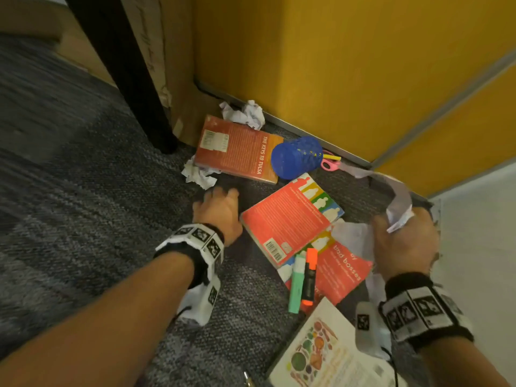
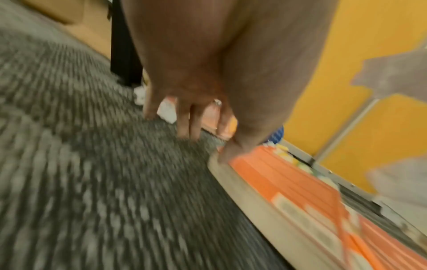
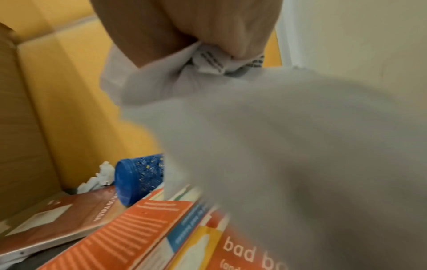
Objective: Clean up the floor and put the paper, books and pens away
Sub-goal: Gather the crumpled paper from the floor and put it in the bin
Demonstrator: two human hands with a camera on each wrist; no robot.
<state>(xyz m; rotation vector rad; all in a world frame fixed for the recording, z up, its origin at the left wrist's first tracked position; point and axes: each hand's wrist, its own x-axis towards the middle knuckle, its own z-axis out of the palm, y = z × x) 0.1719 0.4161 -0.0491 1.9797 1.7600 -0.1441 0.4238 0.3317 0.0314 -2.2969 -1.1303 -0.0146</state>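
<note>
Fingers (image 3: pixel 240 45) clutch paper (image 3: pixel 265 146); four books (image 1: pixel 290 219), two highlighters (image 1: pixel 310 277).

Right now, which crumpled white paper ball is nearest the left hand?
The crumpled white paper ball at the red Tulsa book's near corner, just beyond the left hand; the other lies by the yellow wall.

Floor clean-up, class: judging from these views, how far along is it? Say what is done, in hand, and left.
Done: nothing looks put away yet. In hand: the right hand grips a sheet of paper; the left hand reaches, open, toward a crumpled paper ball. Left: three books, two highlighters, a second paper ball and the tipped blue pen holder.
</note>
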